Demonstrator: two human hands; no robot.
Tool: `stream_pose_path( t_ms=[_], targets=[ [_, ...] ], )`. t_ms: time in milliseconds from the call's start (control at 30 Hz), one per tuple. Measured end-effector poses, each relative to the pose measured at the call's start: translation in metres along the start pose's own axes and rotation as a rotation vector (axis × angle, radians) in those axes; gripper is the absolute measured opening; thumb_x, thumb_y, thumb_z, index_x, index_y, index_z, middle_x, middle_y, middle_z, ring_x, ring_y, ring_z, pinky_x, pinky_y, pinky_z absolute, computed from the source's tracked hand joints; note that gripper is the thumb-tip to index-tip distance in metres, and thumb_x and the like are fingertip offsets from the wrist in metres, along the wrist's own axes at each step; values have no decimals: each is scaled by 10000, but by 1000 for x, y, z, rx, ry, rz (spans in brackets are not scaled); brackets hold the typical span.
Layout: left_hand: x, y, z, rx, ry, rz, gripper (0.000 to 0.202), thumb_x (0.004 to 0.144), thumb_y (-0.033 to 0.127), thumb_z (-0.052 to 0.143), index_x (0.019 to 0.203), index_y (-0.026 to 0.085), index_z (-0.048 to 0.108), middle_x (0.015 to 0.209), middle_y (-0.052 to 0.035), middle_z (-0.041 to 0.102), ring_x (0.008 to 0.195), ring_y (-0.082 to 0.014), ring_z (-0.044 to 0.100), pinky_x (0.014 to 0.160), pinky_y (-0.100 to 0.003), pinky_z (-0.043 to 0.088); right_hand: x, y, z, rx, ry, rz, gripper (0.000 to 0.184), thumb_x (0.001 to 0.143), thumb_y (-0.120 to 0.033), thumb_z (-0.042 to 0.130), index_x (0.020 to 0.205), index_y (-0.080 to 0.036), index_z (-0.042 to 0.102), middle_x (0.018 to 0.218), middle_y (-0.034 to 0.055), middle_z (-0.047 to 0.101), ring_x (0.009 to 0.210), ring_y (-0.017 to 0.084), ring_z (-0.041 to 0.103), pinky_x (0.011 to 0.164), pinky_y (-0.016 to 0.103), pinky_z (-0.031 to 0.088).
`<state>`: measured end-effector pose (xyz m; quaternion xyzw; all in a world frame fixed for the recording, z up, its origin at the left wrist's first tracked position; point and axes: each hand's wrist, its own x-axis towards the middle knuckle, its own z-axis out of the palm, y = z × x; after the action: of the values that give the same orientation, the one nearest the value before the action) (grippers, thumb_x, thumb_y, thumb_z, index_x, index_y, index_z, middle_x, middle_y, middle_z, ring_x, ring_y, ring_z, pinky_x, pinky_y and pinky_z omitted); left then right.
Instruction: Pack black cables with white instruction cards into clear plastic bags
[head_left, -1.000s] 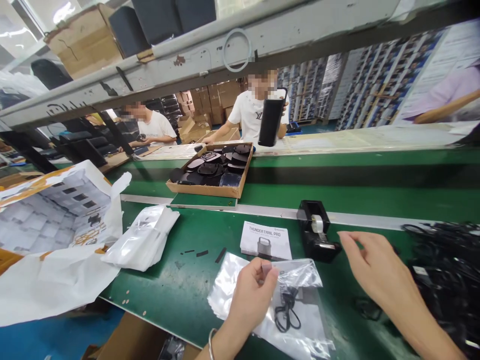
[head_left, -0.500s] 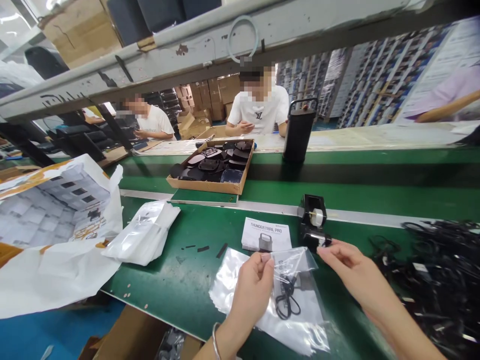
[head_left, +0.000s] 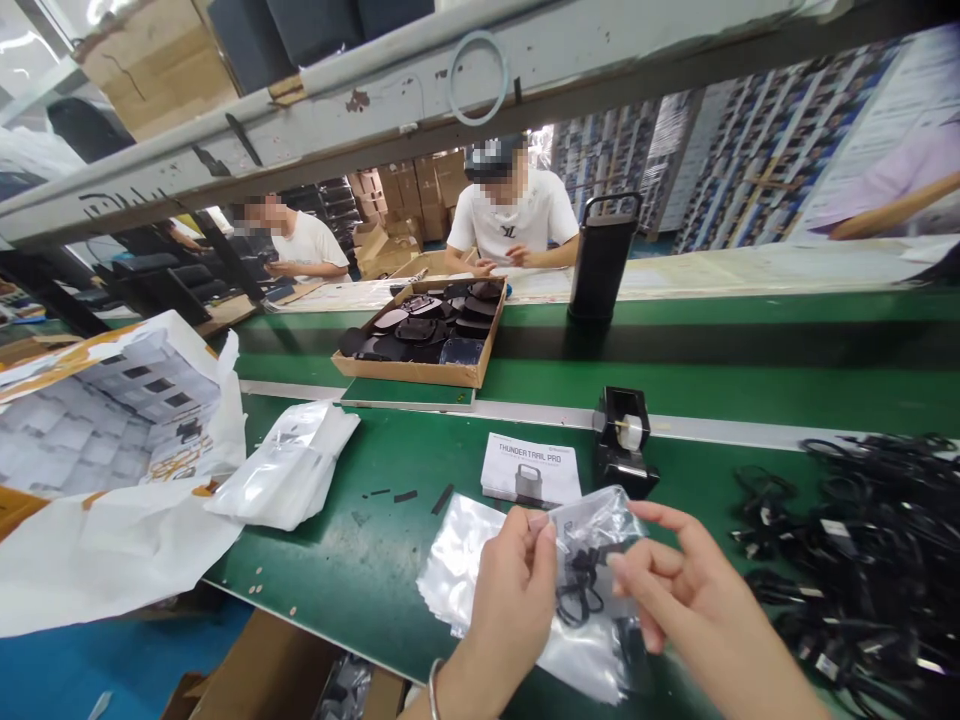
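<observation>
My left hand (head_left: 514, 600) pinches the top left edge of a clear plastic bag (head_left: 592, 540) with a coiled black cable (head_left: 581, 590) inside, lifted just above the green bench (head_left: 375, 560). On the bag's right side my right hand (head_left: 675, 600) is closed, thumb and fingers pressing its front. More clear bags (head_left: 461, 560) lie flat under it. Just behind stand a black tape dispenser (head_left: 622, 440) and a stack of "Thundertrail Pro" leaflets (head_left: 531, 468).
A heap of black cables (head_left: 862, 550) fills the bench's right side. At left lie a pile of plastic bags (head_left: 289, 465) and a large printed sheet (head_left: 112, 420). A cardboard tray of black parts (head_left: 420, 335) and a black speaker (head_left: 600, 258) sit beyond; two people work opposite.
My right hand came from the tape dispenser to the bag and closed on it. The bag has been raised off the bench. The person opposite set the black speaker down.
</observation>
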<state>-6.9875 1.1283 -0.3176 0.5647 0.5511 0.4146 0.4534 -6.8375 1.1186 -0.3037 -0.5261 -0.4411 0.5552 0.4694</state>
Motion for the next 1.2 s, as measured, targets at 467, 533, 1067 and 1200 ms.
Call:
stream_pose_path(
  t_ms=[467,533,1067,1200],
  targets=[
    [-9,-2,-1,-425,14,-170,362,809,515,573,761,170,473,614,59,417,530,-73,370,506,-195,313,2,46,-4,-631,31,-8,325,774,-533,487,875,-277,314,578,-98,482,540,154,539,544,264,425],
    [-7,-1,-8,-531,34,-235,380,765,524,624,786,168,493,592,66,425,507,-63,371,482,-180,307,-2,51,-8,-659,-53,-41,285,785,-467,506,897,-273,329,628,-85,500,552,143,540,547,249,439],
    [-40,-7,-109,-580,283,-322,355,694,465,708,767,170,526,600,63,446,524,-67,401,490,-163,337,103,-11,43,-1606,-341,-663,220,718,-162,653,931,-179,702,873,106,739,781,297,676,701,384,452],
    [-73,-14,-155,-329,125,-421,354,678,435,735,672,173,497,554,77,398,466,-56,328,432,-158,252,108,-21,44,-1652,-368,-572,149,703,-191,658,830,-224,729,686,82,727,677,306,666,543,329,401]
  ],
)
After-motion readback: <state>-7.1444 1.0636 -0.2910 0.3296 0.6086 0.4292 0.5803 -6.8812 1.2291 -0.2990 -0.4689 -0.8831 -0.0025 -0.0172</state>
